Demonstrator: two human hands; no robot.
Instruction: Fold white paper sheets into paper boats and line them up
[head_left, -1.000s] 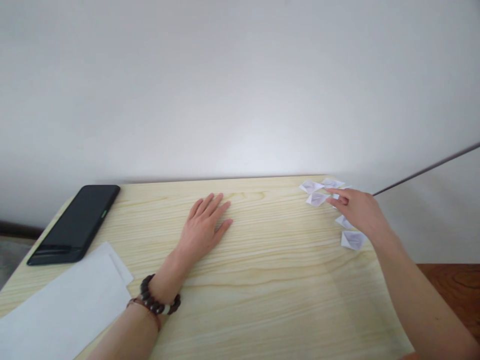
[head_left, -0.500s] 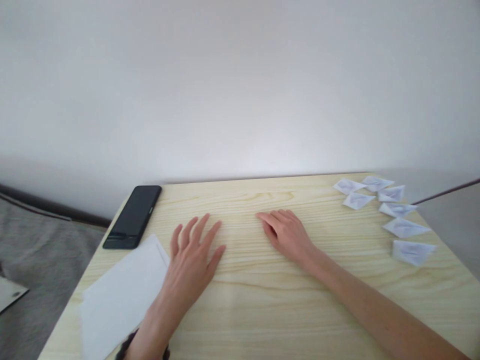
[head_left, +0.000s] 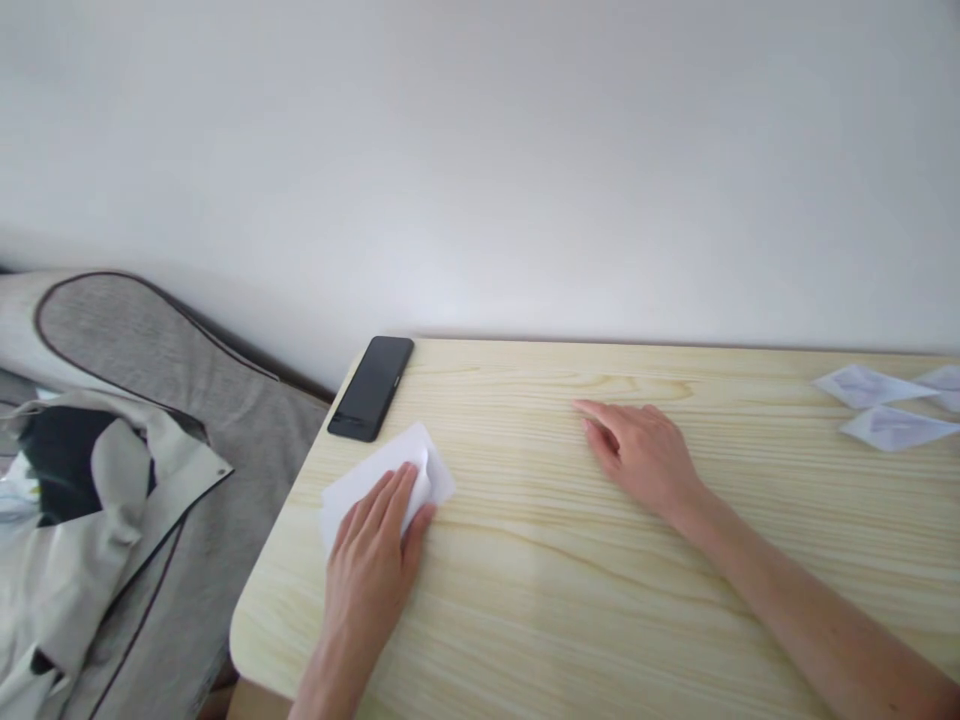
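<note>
Head view: left hand (head_left: pixel 375 560) in light pinch on plain white paper (head_left: pixel 388 452), right hand (head_left: pixel 641 455) half-curled, empty.

Place: a room in a home, as I judge it from my distant post. Grey upholstered furniture (head_left: pixel 251 430), sofa or bed, I cannot tell which; dark piping along its edge. Pale soft article (head_left: pixel 71 565), garment or bag, crumpled upon it. White wall (head_left: pixel 480 160), plain. Table (head_left: pixel 540 620), light wood-grain top, rounded near corner, set along the wall. Black phone (head_left: pixel 371 388), lying toward the far left corner.
</note>
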